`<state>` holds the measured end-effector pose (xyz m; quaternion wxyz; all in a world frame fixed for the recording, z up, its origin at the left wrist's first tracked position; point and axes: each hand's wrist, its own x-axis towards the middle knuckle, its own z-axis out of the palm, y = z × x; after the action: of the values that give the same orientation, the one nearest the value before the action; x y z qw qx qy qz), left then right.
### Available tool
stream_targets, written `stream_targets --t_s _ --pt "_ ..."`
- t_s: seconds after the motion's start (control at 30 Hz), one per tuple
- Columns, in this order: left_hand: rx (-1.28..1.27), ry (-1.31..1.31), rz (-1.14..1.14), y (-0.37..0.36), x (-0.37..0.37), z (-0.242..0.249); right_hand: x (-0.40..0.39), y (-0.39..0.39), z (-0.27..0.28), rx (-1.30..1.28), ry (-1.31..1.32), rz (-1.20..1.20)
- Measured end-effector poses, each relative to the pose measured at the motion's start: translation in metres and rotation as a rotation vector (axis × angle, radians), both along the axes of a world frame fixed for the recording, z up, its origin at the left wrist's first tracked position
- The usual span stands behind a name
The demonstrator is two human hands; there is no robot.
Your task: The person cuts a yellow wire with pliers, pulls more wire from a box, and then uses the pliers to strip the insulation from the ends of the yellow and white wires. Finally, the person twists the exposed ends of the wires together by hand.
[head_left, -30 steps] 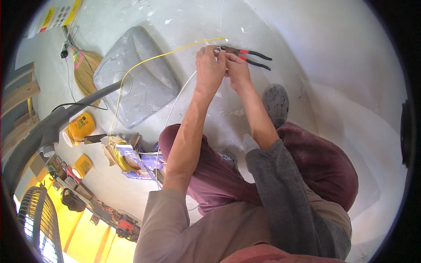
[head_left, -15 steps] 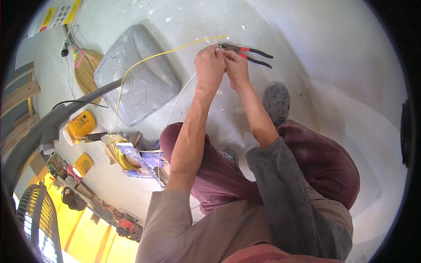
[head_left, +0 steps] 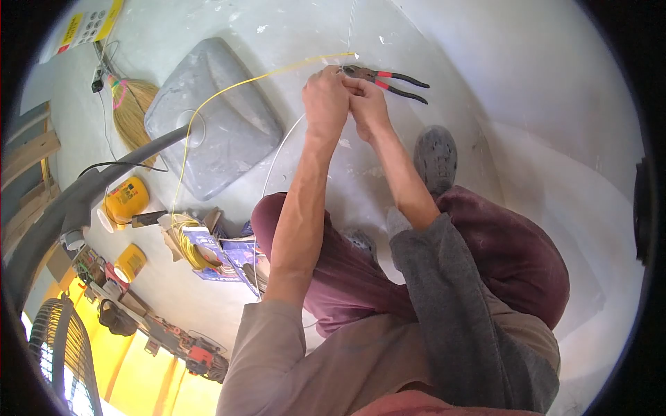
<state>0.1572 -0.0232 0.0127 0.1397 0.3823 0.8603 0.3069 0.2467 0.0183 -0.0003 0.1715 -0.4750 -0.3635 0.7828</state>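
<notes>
Shifted left hand (head_left: 326, 100) and right hand (head_left: 368, 109) a hair leftward in view, scenery too, with a narrow left grip seemingly on the white wire (head_left: 279, 152) trailing kneeward, can't tell the right one, pliers (head_left: 360, 72) right by the fingertips, so probably still mid-fiddle.

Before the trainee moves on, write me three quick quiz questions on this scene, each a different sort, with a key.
1. True or false: the yellow wire passes across the gray base.

2. What colors are the handles of the pliers?
a) green and white
b) black and red
c) blue and yellow

3. Fill in the blank: the thin wire that disappears behind the left hand is ____ in color.

Key: 1. true; 2. b; 3. white
</notes>
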Motion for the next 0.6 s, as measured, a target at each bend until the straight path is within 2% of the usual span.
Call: stream_targets --t_s 0.17,0.2,0.27,0.37,0.4,0.43,0.47,0.5,0.53,0.6 --pt "0.157 0.051 -0.101 -0.009 -0.011 -0.022 0.001 0.008 0.01 0.026 0.025 0.058" --pt "0.156 0.051 -0.102 -0.009 -0.009 -0.013 0.002 0.009 0.011 0.02 0.046 0.097" --pt "0.1 -0.343 0.163 -0.004 -0.006 0.016 0.0 0.011 0.013 0.024 0.056 0.121" --pt "0.14 -0.484 0.191 -0.006 -0.009 0.003 0.005 0.019 0.025 0.047 0.028 0.206" --pt "0.146 -0.48 0.191 -0.01 -0.008 0.001 0.006 0.024 0.026 0.066 0.001 0.269" --pt "0.132 -0.311 0.071 -0.013 -0.008 -0.001 0.005 0.027 0.028 0.073 0.006 0.27" --pt "0.116 -0.141 -0.046 -0.015 -0.009 -0.004 0.004 0.029 0.029 0.213 -0.057 0.338" --pt "0.12 -0.14 -0.046 -0.015 -0.007 0.004 0.005 0.031 0.027 0.349 -0.125 0.405" --pt "0.059 -0.128 -0.002 -0.013 -0.005 0.014 0.006 0.037 0.023 0.355 -0.127 0.404" --pt "0.004 -0.118 0.039 -0.016 0.001 0.029 0.006 0.05 0.017 0.257 0.165 0.281"
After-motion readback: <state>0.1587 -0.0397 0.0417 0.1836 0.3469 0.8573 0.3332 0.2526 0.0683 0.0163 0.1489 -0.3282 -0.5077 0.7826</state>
